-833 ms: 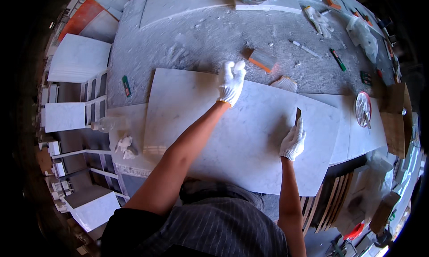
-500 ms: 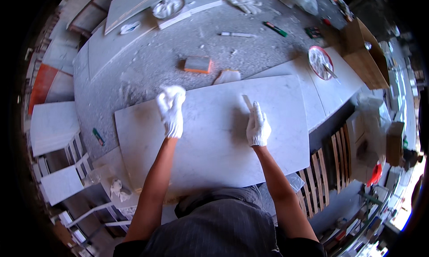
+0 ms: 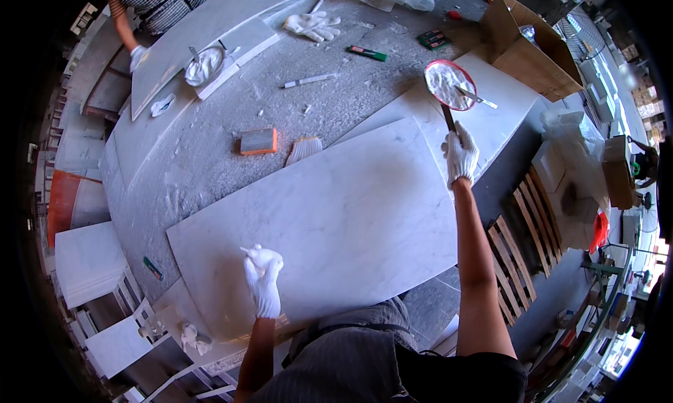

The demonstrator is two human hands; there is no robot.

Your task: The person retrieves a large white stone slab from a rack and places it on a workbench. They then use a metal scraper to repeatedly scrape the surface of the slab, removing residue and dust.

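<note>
White-gloved hands (image 3: pixel 461 155), black sleeve (image 3: pixel 466 378), grey apron (image 3: pixel 336 368)

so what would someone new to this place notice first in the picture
Probably the big pale slab lying aslant across the middle, with the white-gloved left hand at its lower left part. Next, the red-rimmed bowl of white paste at upper right, toward which the right hand points a thin dark blade. The open cardboard box to the bowl's right would likely stand out too.
</note>
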